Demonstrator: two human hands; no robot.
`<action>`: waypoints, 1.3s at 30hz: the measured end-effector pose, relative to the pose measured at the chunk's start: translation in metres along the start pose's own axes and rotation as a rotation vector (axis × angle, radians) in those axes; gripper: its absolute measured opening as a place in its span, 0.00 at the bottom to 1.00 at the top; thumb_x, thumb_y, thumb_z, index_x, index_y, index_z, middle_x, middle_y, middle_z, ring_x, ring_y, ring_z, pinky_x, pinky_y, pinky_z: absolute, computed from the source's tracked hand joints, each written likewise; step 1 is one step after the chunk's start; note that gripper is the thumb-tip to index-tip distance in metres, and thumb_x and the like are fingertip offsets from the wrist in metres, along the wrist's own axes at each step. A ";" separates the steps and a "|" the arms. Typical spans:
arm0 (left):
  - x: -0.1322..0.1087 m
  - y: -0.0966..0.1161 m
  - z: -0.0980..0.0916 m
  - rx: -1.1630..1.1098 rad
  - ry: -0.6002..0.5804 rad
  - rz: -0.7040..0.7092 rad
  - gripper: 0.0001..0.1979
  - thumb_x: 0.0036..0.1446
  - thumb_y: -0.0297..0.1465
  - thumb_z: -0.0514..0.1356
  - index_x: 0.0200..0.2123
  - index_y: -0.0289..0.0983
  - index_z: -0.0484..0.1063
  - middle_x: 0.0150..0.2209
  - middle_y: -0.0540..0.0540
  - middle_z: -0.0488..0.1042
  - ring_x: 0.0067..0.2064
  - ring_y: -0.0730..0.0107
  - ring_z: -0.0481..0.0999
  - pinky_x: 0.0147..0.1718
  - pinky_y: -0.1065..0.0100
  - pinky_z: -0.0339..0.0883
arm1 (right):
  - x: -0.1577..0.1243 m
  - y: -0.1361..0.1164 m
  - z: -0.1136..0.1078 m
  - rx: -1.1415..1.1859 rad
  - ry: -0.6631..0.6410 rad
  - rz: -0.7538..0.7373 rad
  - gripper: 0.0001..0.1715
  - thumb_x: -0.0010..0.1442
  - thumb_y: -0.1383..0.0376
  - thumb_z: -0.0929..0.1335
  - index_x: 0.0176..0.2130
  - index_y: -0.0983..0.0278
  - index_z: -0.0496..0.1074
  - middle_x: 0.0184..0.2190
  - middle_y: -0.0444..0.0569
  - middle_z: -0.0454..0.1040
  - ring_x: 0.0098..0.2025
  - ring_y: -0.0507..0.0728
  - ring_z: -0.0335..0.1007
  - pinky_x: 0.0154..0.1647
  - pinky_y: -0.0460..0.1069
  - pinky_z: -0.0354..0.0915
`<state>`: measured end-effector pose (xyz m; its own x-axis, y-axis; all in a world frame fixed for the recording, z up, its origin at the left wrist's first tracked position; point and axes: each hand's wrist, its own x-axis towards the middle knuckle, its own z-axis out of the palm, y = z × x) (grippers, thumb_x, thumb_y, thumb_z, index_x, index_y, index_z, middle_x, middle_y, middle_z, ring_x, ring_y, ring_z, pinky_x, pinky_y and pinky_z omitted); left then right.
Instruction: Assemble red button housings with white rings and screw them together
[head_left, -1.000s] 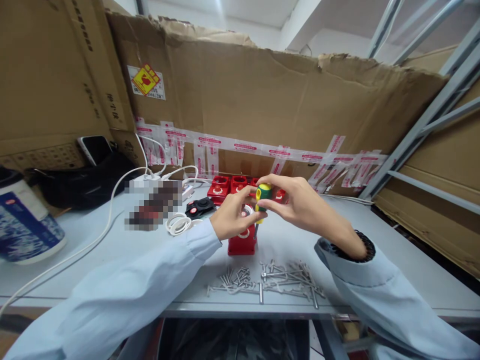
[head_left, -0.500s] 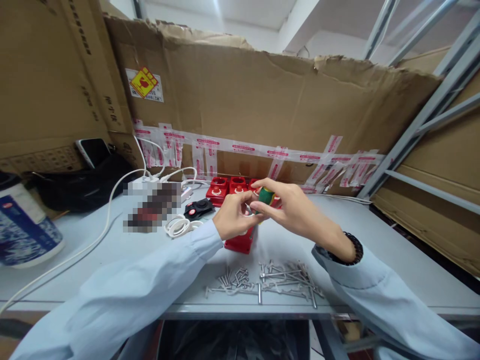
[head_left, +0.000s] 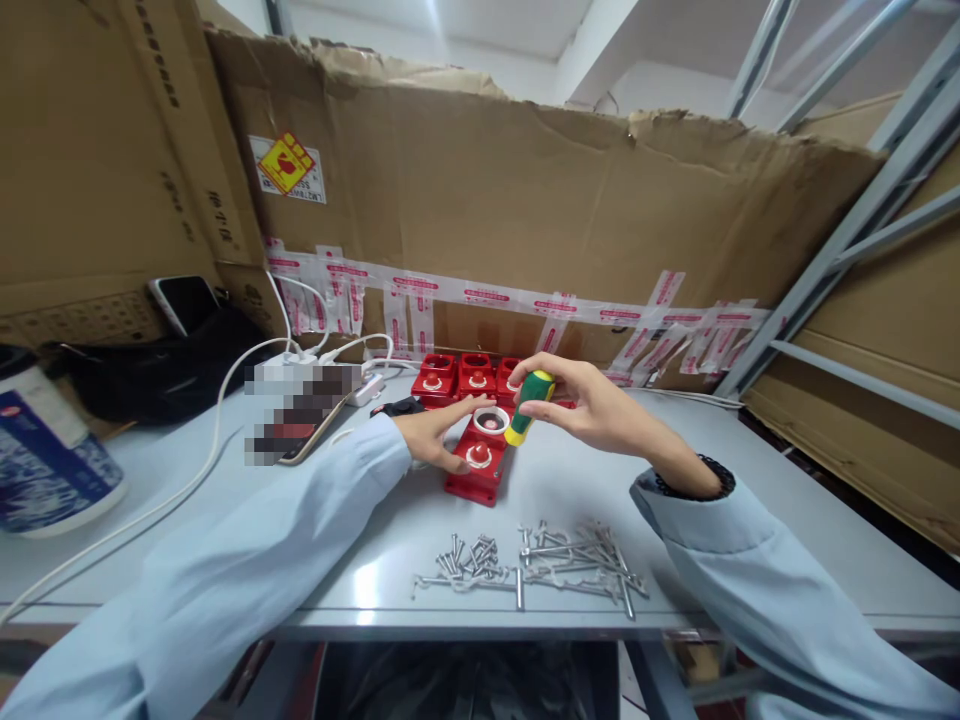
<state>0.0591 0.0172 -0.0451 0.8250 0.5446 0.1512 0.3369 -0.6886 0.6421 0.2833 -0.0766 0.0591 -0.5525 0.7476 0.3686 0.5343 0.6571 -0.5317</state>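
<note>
My right hand point(head_left: 589, 402) grips a screwdriver point(head_left: 529, 408) by its green and yellow handle. The tool is tilted, its thin shaft pointing down by the right side of a red box point(head_left: 472, 488). That box lies on the table with a red knob on a white ring in front and a round white-rimmed opening behind. Beside its left edge is my left hand point(head_left: 433, 432), thumb and forefinger spread apart; whether the thumb touches the box I cannot tell. Several similar red boxes point(head_left: 435, 383) stand in a row behind.
Screws point(head_left: 469, 555) and T-shaped metal rods point(head_left: 577, 550) lie near the table's front edge. On the left are a blue and white tub point(head_left: 56, 450), a black bag point(head_left: 135, 380), a phone point(head_left: 187, 303) and white cables. Cardboard point(head_left: 525, 200) walls the back.
My left hand has come away from the screwdriver, moving left and down to the red box, its fingers spreading. The right hand keeps the screwdriver, now pointing downward.
</note>
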 end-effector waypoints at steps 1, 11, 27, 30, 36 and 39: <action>0.001 -0.004 -0.001 -0.025 -0.028 -0.003 0.47 0.41 0.33 0.65 0.62 0.46 0.44 0.65 0.42 0.45 0.64 0.50 0.48 0.57 0.50 0.51 | 0.001 0.001 0.000 -0.005 0.004 -0.005 0.14 0.58 0.61 0.65 0.44 0.63 0.65 0.38 0.47 0.70 0.36 0.51 0.66 0.36 0.47 0.65; 0.000 0.000 -0.004 0.090 0.015 0.050 0.46 0.41 0.41 0.67 0.61 0.39 0.48 0.60 0.38 0.56 0.60 0.52 0.57 0.57 0.53 0.50 | 0.005 -0.015 0.021 -0.307 0.181 0.104 0.15 0.58 0.59 0.65 0.41 0.66 0.65 0.28 0.47 0.73 0.26 0.51 0.65 0.28 0.47 0.61; -0.007 0.038 0.020 0.574 0.117 -0.089 0.41 0.45 0.51 0.60 0.58 0.38 0.52 0.48 0.37 0.63 0.48 0.49 0.65 0.44 0.51 0.59 | -0.019 -0.014 0.031 0.171 0.209 0.084 0.14 0.57 0.60 0.66 0.42 0.63 0.64 0.32 0.44 0.67 0.31 0.50 0.66 0.32 0.46 0.66; -0.008 0.035 0.020 0.579 0.103 -0.055 0.41 0.45 0.47 0.61 0.59 0.39 0.50 0.50 0.38 0.62 0.48 0.50 0.64 0.44 0.52 0.60 | -0.018 -0.001 0.051 0.184 0.173 0.126 0.13 0.58 0.60 0.65 0.42 0.63 0.64 0.33 0.45 0.68 0.31 0.50 0.65 0.31 0.46 0.65; -0.009 0.028 0.017 0.505 0.110 -0.023 0.45 0.42 0.48 0.62 0.59 0.37 0.49 0.50 0.38 0.62 0.48 0.51 0.63 0.42 0.55 0.61 | -0.014 0.009 0.063 0.205 0.131 0.139 0.12 0.58 0.61 0.65 0.42 0.63 0.64 0.36 0.47 0.70 0.35 0.52 0.68 0.35 0.48 0.66; -0.007 0.024 0.018 0.470 0.125 -0.013 0.48 0.40 0.49 0.63 0.60 0.36 0.48 0.49 0.38 0.62 0.49 0.51 0.63 0.43 0.55 0.61 | -0.014 0.009 0.064 0.227 0.118 0.146 0.12 0.58 0.60 0.65 0.42 0.63 0.64 0.35 0.46 0.70 0.35 0.52 0.68 0.35 0.49 0.66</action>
<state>0.0689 -0.0117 -0.0441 0.7682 0.5883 0.2526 0.5394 -0.8072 0.2396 0.2547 -0.0871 -0.0001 -0.3949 0.8475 0.3545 0.4386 0.5130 -0.7378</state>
